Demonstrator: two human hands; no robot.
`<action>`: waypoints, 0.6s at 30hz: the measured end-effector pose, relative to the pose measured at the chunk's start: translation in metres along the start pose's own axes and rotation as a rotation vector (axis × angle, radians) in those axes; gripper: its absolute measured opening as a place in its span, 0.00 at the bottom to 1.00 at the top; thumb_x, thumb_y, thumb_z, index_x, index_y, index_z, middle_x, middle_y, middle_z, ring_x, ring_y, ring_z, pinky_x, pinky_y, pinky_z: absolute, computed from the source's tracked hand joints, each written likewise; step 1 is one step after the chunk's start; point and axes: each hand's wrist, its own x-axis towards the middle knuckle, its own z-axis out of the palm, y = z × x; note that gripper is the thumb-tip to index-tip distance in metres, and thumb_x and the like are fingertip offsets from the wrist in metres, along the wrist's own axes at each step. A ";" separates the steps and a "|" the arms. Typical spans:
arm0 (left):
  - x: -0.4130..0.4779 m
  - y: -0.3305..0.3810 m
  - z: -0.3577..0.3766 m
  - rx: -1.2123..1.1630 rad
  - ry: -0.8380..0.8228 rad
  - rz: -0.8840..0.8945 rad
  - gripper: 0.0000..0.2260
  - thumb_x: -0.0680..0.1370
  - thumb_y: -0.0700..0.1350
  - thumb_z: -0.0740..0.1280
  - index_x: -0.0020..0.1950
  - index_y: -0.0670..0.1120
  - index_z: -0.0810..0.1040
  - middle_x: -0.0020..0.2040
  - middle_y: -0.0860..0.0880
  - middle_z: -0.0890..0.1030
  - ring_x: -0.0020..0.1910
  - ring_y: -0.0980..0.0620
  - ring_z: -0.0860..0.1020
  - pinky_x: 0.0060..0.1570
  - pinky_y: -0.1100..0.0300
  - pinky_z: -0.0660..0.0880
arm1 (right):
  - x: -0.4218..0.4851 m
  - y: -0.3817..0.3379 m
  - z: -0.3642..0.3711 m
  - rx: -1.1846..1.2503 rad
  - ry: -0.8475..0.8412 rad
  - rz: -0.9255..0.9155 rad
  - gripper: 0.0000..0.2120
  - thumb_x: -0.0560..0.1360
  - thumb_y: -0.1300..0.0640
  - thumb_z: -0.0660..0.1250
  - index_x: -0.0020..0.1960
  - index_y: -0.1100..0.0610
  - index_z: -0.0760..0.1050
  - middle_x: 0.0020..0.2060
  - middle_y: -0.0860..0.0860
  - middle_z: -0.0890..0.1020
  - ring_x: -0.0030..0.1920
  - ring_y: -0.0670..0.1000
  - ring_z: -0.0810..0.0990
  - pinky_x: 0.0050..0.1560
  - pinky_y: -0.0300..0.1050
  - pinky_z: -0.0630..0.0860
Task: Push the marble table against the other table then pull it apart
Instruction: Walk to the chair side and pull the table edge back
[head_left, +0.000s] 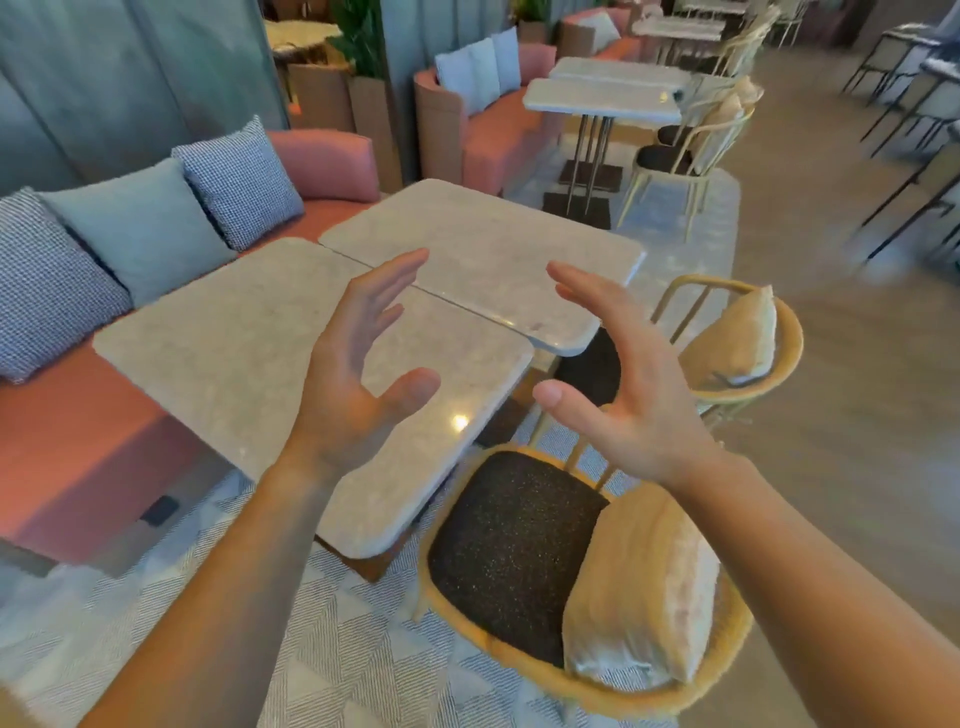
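Two grey marble tables stand side by side in front of a pink sofa. The near marble table (228, 353) and the far marble table (483, 244) sit edge to edge, with only a thin dark seam between them. My left hand (358, 374) hovers above the near table's right part, fingers spread, palm facing right. My right hand (623, 379) is raised over the gap beside the tables' right edge, fingers spread, palm facing left. Neither hand touches a table or holds anything.
A wicker chair (524, 551) with a dark seat and beige cushion stands just below my right hand. A second wicker chair (737, 348) is to the right. The pink sofa (78, 441) with cushions runs along the left. More tables and chairs stand behind.
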 end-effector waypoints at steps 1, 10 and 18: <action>-0.005 0.007 0.015 0.028 0.019 -0.005 0.35 0.72 0.77 0.67 0.76 0.65 0.69 0.81 0.56 0.71 0.82 0.51 0.69 0.79 0.41 0.68 | -0.005 0.009 -0.012 0.019 -0.011 -0.028 0.40 0.78 0.27 0.62 0.80 0.50 0.63 0.76 0.48 0.72 0.77 0.50 0.72 0.77 0.47 0.70; -0.050 0.080 0.123 0.240 0.281 -0.149 0.40 0.72 0.79 0.65 0.76 0.57 0.67 0.81 0.50 0.70 0.81 0.48 0.70 0.77 0.35 0.68 | -0.018 0.061 -0.083 0.243 -0.195 -0.170 0.37 0.78 0.30 0.64 0.80 0.49 0.64 0.76 0.44 0.71 0.76 0.48 0.73 0.75 0.39 0.68; -0.031 0.053 0.161 0.276 0.445 -0.133 0.36 0.74 0.76 0.66 0.76 0.58 0.69 0.79 0.47 0.72 0.80 0.47 0.72 0.76 0.38 0.71 | 0.005 0.118 -0.093 0.341 -0.310 -0.211 0.41 0.77 0.26 0.61 0.82 0.49 0.63 0.76 0.42 0.70 0.76 0.47 0.73 0.74 0.35 0.66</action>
